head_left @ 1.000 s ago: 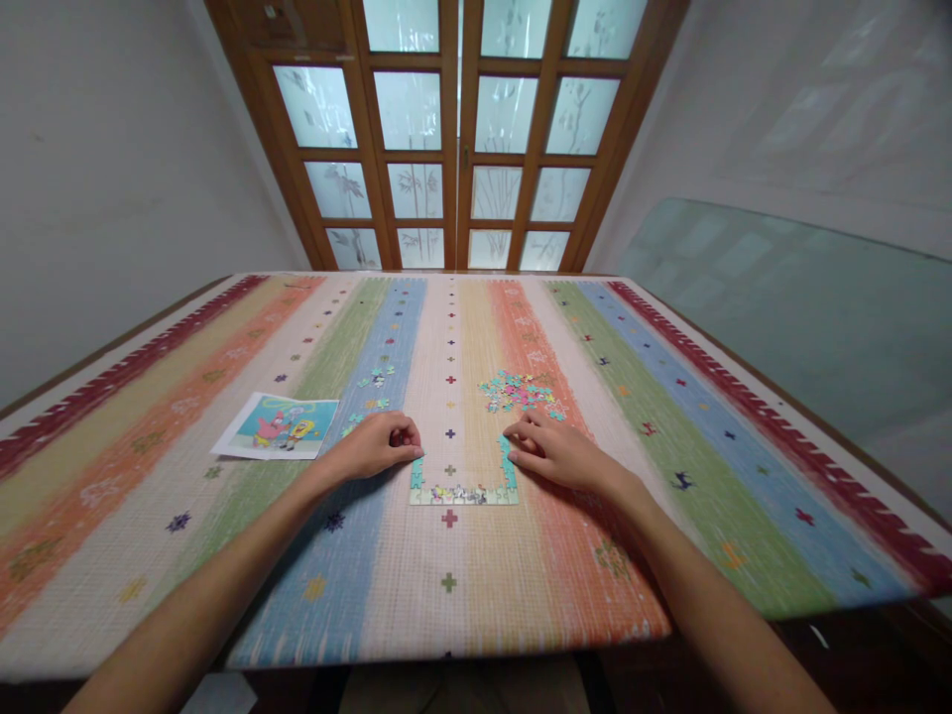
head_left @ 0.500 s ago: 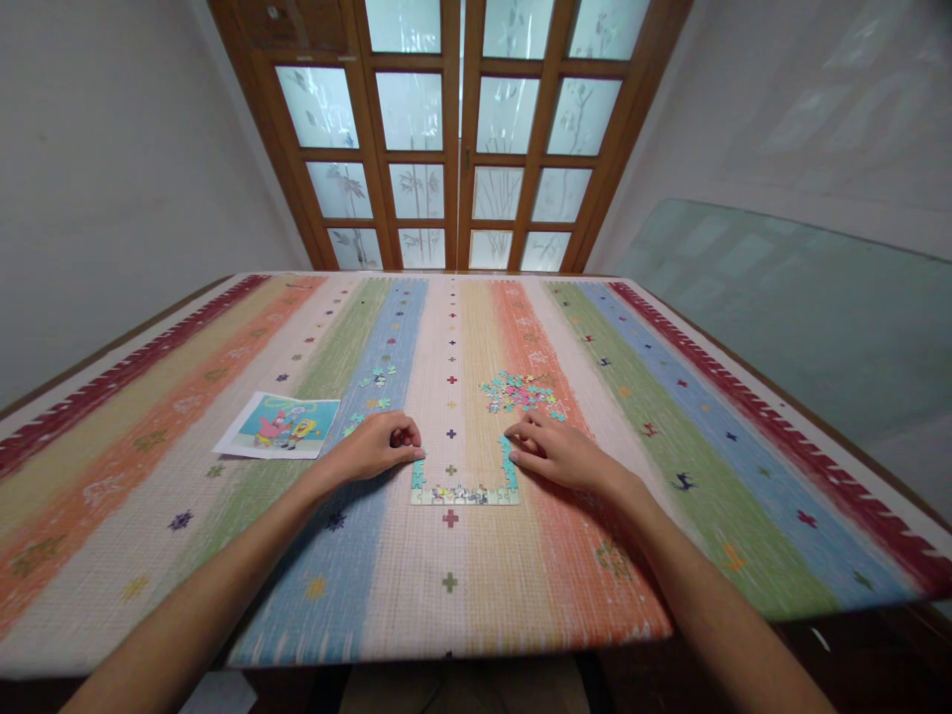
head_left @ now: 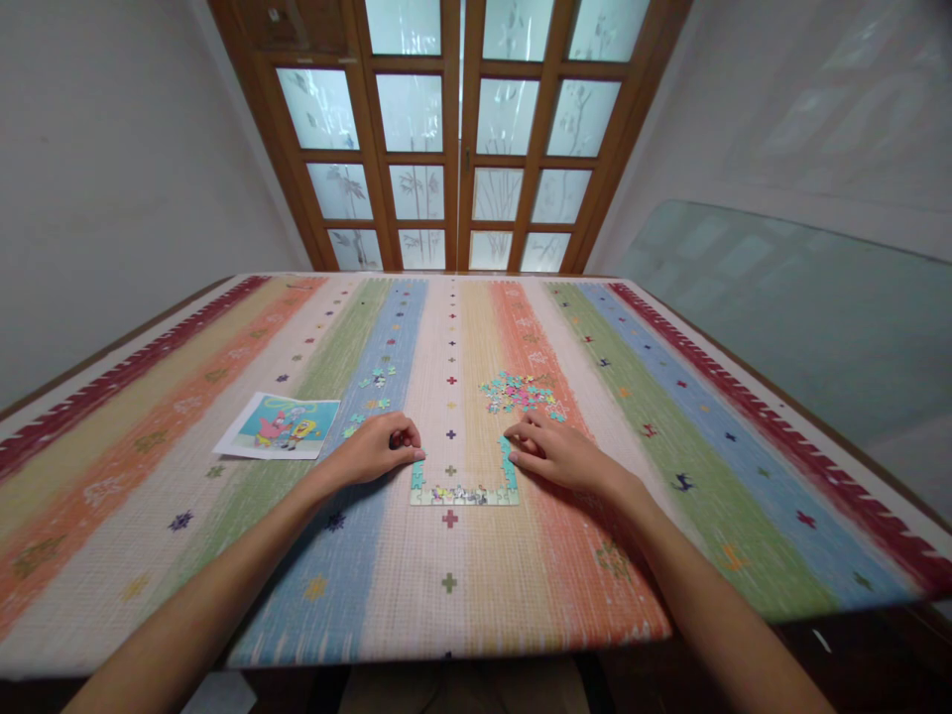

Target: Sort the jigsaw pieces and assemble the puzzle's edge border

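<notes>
A partly joined jigsaw puzzle border lies on the striped tablecloth, forming a U with a pale bottom row and turquoise sides. My left hand rests at the top of its left side, fingers curled in and thumb tip touching the edge; anything inside the fingers is hidden. At the upper end of the right side, my right hand has its thumb and forefinger on a turquoise jigsaw piece. Beyond that hand is a pile of loose jigsaw pieces. A few more loose pieces lie past my left hand.
A printed cartoon picture lies flat left of my left forearm. The striped tablecloth covers the table, whose front edge is close to me. Wooden glazed doors stand behind the far edge, and a pale green panel leans at the right.
</notes>
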Demonstrator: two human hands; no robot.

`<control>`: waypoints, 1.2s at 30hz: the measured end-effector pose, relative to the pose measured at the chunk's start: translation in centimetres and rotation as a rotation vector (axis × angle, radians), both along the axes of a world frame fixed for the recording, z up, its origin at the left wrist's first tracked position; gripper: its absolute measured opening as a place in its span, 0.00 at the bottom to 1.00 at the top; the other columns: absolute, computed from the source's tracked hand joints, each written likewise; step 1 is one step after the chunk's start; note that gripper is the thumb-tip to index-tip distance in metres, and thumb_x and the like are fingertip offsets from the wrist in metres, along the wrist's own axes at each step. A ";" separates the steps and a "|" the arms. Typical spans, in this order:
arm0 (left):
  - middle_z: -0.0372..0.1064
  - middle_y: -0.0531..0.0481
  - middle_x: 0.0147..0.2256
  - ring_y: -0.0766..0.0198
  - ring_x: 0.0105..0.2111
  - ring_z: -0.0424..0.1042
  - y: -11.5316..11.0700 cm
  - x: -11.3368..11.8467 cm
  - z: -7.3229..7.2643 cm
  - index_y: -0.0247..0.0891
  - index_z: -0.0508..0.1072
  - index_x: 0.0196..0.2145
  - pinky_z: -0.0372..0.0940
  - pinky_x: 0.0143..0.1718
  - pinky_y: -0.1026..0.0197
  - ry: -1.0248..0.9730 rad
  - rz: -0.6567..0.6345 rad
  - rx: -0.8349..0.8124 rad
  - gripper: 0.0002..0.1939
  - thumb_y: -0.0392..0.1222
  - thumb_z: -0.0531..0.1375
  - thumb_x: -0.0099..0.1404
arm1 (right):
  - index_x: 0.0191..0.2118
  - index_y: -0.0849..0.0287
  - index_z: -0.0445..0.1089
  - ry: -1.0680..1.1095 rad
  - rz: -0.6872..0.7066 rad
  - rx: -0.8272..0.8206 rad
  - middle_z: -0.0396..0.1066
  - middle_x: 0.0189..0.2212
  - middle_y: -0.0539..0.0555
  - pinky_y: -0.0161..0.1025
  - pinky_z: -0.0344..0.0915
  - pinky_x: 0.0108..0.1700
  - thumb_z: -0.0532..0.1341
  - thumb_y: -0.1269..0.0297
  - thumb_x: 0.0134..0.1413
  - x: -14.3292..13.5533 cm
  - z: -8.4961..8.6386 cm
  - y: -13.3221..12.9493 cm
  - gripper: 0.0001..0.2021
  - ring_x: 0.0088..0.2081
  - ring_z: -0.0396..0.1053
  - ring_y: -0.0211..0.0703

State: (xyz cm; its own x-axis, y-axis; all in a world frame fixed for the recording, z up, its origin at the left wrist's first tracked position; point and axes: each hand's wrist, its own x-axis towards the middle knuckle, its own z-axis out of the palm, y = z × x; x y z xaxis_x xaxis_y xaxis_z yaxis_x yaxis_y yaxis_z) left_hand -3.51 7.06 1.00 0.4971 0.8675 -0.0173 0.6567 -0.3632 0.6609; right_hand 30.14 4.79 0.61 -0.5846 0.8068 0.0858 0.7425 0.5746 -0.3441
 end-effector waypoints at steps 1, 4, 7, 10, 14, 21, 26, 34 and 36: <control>0.70 0.49 0.29 0.60 0.30 0.65 0.0 0.0 0.0 0.40 0.74 0.31 0.60 0.34 0.58 0.000 0.003 0.000 0.11 0.51 0.63 0.60 | 0.48 0.57 0.71 0.002 0.003 0.002 0.69 0.42 0.58 0.43 0.66 0.41 0.60 0.64 0.66 0.0 0.0 0.0 0.08 0.36 0.69 0.45; 0.71 0.49 0.29 0.60 0.30 0.65 -0.2 0.2 0.3 0.41 0.74 0.30 0.60 0.34 0.58 0.007 0.012 -0.001 0.10 0.50 0.64 0.60 | 0.47 0.56 0.72 0.011 0.011 0.013 0.70 0.42 0.57 0.42 0.66 0.41 0.60 0.64 0.66 0.1 -0.1 0.1 0.07 0.36 0.69 0.45; 0.72 0.49 0.29 0.60 0.30 0.66 -0.1 0.2 0.8 0.41 0.75 0.31 0.61 0.34 0.58 0.006 0.002 -0.019 0.11 0.51 0.62 0.62 | 0.47 0.56 0.72 0.016 0.013 0.019 0.70 0.42 0.57 0.43 0.66 0.41 0.60 0.65 0.66 0.1 -0.1 0.1 0.07 0.37 0.69 0.45; 0.75 0.47 0.31 0.59 0.31 0.69 0.8 -0.3 1.5 0.40 0.76 0.32 0.62 0.36 0.57 0.025 0.036 0.023 0.13 0.51 0.59 0.65 | 0.47 0.56 0.71 0.012 0.012 0.016 0.70 0.42 0.58 0.43 0.67 0.42 0.60 0.65 0.66 0.0 0.0 0.0 0.07 0.37 0.69 0.46; 0.76 0.46 0.32 0.57 0.32 0.72 3.0 -2.2 2.1 0.38 0.77 0.34 0.64 0.39 0.56 0.145 0.220 0.194 0.12 0.48 0.58 0.64 | 0.46 0.57 0.71 0.008 0.009 -0.001 0.69 0.42 0.58 0.43 0.67 0.42 0.60 0.65 0.66 -0.1 0.2 0.0 0.06 0.37 0.69 0.46; 0.77 0.42 0.35 0.48 0.42 0.75 6.7 -5.4 1.7 0.39 0.79 0.38 0.66 0.46 0.54 0.367 0.469 0.341 0.11 0.45 0.60 0.62 | 0.46 0.57 0.70 0.000 0.011 0.003 0.69 0.41 0.57 0.43 0.66 0.41 0.60 0.65 0.66 -0.1 0.3 -0.1 0.05 0.38 0.69 0.47; 0.77 0.39 0.37 0.46 0.42 0.76 7.5 -5.9 0.8 0.37 0.79 0.37 0.66 0.46 0.53 0.480 0.424 0.292 0.13 0.45 0.58 0.65 | 0.46 0.57 0.71 0.008 0.009 0.014 0.70 0.41 0.57 0.42 0.66 0.41 0.61 0.66 0.65 0.0 0.1 0.0 0.06 0.39 0.69 0.47; 0.78 0.41 0.37 0.49 0.41 0.76 7.6 -5.7 0.3 0.38 0.76 0.33 0.67 0.47 0.53 0.379 0.477 0.254 0.07 0.42 0.60 0.61 | 0.47 0.57 0.71 0.014 0.017 0.027 0.70 0.42 0.57 0.42 0.66 0.42 0.61 0.66 0.66 0.0 -0.2 0.0 0.07 0.40 0.69 0.47; 0.78 0.41 0.37 0.49 0.41 0.76 7.6 -5.7 0.4 0.38 0.75 0.32 0.67 0.47 0.53 0.372 0.475 0.243 0.06 0.42 0.60 0.60 | 0.47 0.57 0.71 0.011 0.019 0.025 0.70 0.42 0.57 0.43 0.67 0.42 0.61 0.66 0.66 0.0 -0.2 0.0 0.07 0.40 0.69 0.48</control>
